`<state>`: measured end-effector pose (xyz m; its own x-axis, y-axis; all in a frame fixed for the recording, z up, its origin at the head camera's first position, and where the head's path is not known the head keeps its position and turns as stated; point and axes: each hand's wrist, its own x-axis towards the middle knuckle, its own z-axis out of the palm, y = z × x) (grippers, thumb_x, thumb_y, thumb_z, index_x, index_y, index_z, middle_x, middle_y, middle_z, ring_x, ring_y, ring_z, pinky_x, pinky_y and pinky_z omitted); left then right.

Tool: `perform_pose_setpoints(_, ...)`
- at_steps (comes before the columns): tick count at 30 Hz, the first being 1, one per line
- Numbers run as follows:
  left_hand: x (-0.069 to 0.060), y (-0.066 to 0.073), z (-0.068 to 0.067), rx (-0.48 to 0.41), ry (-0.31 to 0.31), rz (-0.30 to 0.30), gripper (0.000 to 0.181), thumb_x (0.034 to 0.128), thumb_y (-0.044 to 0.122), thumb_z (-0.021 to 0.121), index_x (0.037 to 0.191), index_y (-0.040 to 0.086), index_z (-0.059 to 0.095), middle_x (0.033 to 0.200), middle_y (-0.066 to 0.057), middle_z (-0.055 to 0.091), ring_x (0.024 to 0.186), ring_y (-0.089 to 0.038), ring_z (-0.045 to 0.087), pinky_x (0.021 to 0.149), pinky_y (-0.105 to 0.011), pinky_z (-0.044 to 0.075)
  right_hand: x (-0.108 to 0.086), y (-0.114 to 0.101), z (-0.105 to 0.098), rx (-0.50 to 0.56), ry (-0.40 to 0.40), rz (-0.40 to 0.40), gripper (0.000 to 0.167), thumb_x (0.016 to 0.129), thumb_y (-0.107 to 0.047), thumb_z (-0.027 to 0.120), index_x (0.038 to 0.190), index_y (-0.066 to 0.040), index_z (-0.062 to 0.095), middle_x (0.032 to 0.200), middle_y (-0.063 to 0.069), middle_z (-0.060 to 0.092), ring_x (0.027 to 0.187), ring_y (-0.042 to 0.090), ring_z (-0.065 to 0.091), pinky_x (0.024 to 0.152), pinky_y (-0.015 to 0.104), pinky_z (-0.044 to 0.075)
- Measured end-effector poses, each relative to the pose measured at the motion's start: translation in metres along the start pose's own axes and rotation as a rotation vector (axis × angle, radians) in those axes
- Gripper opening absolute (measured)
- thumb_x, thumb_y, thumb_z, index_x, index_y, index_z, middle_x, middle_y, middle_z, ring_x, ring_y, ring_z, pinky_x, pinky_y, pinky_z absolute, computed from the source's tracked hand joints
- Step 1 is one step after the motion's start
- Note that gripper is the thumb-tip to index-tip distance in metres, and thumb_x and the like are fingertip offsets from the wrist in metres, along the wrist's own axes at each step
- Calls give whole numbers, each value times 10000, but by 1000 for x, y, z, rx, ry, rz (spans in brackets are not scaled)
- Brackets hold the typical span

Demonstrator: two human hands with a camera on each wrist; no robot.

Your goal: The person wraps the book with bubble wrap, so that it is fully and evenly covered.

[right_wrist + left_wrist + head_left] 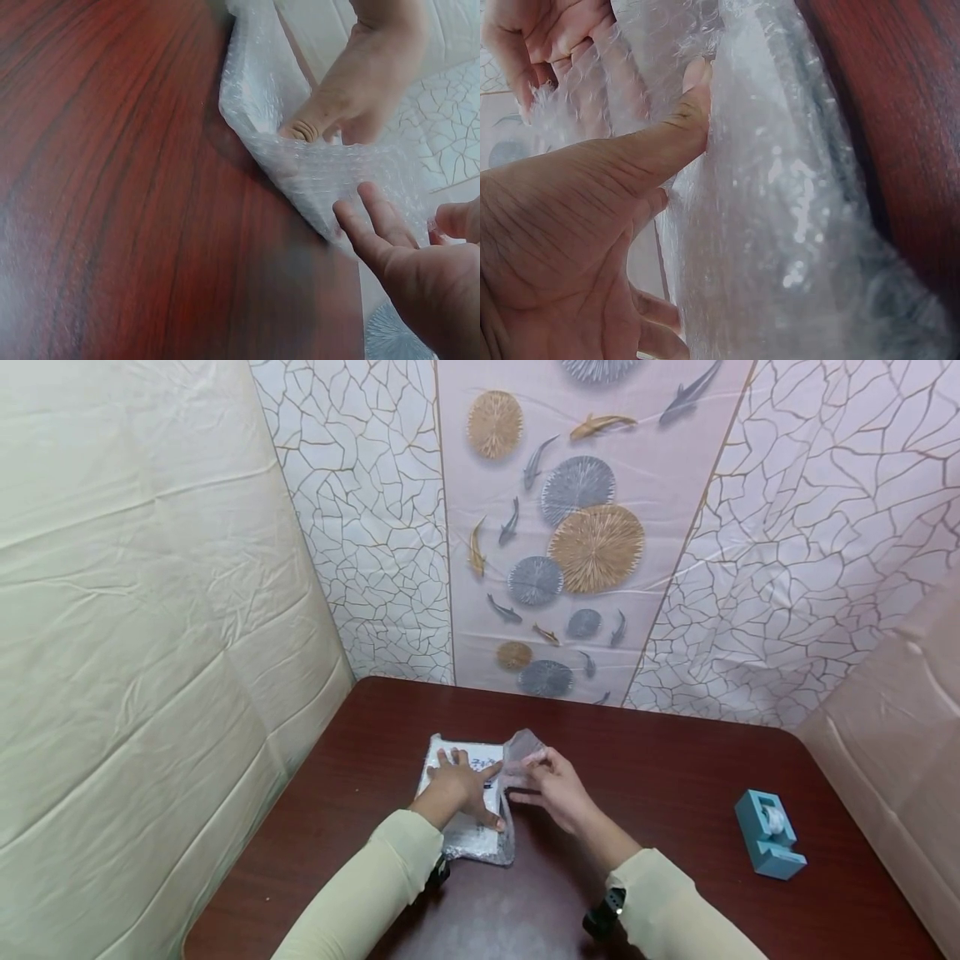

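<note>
On the table lies a flat white rectangular item (468,839) with dark printed characters, partly covered by clear bubble wrap (507,843). My left hand (459,789) rests on top of it with fingers spread. In the left wrist view, the left thumb presses the bubble wrap (780,187) near its fold. To the right, my right hand (561,789) pinches the raised edge of the wrap between thumb and index finger. The other fingers of the right hand (427,277) lie against the sheet in the right wrist view. Whether the item is a book or a box is unclear.
A blue tape dispenser (768,839) with a roll of tape (774,820) stands at the right of the dark red wooden table (645,760). Patterned sheeting (382,510) hangs behind the table, and a cream padded covering (150,635) runs along the left side.
</note>
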<state>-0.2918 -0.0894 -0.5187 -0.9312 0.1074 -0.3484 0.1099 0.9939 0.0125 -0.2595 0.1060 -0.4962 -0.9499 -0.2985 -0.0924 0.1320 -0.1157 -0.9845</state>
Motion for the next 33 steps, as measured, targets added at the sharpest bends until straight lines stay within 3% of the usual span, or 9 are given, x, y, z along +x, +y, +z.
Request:
perform_pose_setpoints(2, 3, -1, 3, 2, 3, -5, 1262, 679, 888, 857, 1714, 601, 194, 1822, -296, 147, 1662, -631, 124, 1265, -758, 344, 1, 1, 2, 12, 7, 5, 95, 1184, -64, 438, 1124, -66, 511, 1490, 370, 628, 1257, 408, 760, 1046, 584, 626)
perform_pose_setpoints(7, -1, -1, -1, -21, 2, -6, 1276, 650, 892, 872, 1712, 590, 231, 1822, -285, 163, 1661, -633, 131, 1260, -771, 339, 3, 5, 9, 19, 35, 8, 88, 1179, -65, 465, 1098, -61, 501, 1473, 355, 628, 1255, 417, 755, 1037, 563, 635)
perform_pose_setpoints(10, 4, -2, 3, -28, -7, -4, 1300, 626, 923, 858, 1713, 591, 226, 1828, -283, 150, 1657, -645, 114, 1262, -781, 324, 4, 8, 11, 15, 44, 9, 73, 1177, -63, 471, 1109, -53, 494, 1471, 354, 624, 1237, 388, 761, 1050, 560, 630)
perform_pose_setpoints(15, 13, -5, 9, -13, -13, -8, 1298, 650, 921, 845, 1729, 543, 232, 1836, -275, 140, 1655, -652, 100, 1270, -774, 318, 5, 11, 15, 10, 28, -2, 58, 1177, -68, 471, 1136, -31, 487, 1477, 379, 617, 1231, 379, 767, 1074, 575, 614)
perform_pose_setpoints(26, 16, -6, 14, -1, 19, -3, 1268, 681, 900, 842, 1739, 436, 319, 1837, -258, 165, 1657, -641, 111, 1267, -762, 333, 9, 17, 23, 22, 50, -16, 63, 1178, -71, 463, 1186, -14, 486, 1429, 336, 686, 1143, 295, 792, 999, 520, 654)
perform_pose_setpoints(33, 17, -7, 18, -23, 54, 5, 1410, 637, 910, 860, 1775, 407, 196, 1822, -260, 207, 1657, -637, 137, 1254, -759, 351, 10, 20, 27, 48, 74, -18, 57, 1165, -60, 494, 1184, -7, 503, 1328, 267, 684, 1087, 269, 767, 974, 518, 662)
